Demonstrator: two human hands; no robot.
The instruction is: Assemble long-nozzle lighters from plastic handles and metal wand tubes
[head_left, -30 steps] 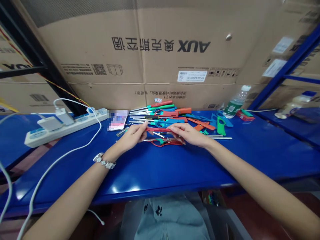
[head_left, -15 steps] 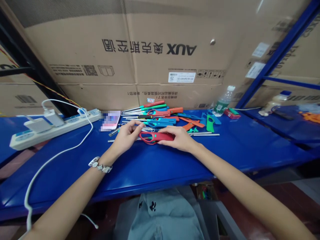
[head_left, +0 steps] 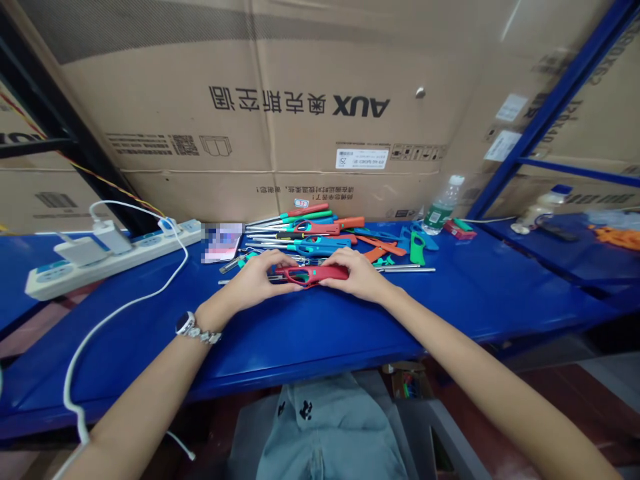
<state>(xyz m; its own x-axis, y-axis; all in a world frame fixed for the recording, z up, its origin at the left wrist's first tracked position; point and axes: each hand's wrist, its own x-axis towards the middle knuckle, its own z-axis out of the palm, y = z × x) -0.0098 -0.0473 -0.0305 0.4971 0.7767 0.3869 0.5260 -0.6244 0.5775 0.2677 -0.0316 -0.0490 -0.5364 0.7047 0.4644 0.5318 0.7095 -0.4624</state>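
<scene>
A red long-necked lighter [head_left: 325, 273] lies crosswise between my hands, low over the blue table. My right hand [head_left: 361, 275] is closed round its handle end, thumb on the near side. At its front end, my left hand [head_left: 255, 280] grips it between thumb and fingers, and the palm hides part of the neck. Just behind my hands is a pile of lighters and parts, among them a blue lighter [head_left: 320, 248], a red and orange one [head_left: 320, 229] and a black and yellow screwdriver [head_left: 291, 235]. Thin metal tubes [head_left: 405, 269] lie right of my right hand.
A white power strip [head_left: 120, 260] with plugs and a cable stands at the left. Beside the pile lies a phone-like item [head_left: 223, 243], partly blurred. Behind right are a green handle piece [head_left: 417, 247], a plastic bottle [head_left: 443, 207] and a red box [head_left: 460, 229]. Cardboard [head_left: 300, 140] walls the back.
My left hand has turned and lowered, its thumb now along the near side of the red lighter's front end. My right hand keeps its hold. The view has shifted slightly.
</scene>
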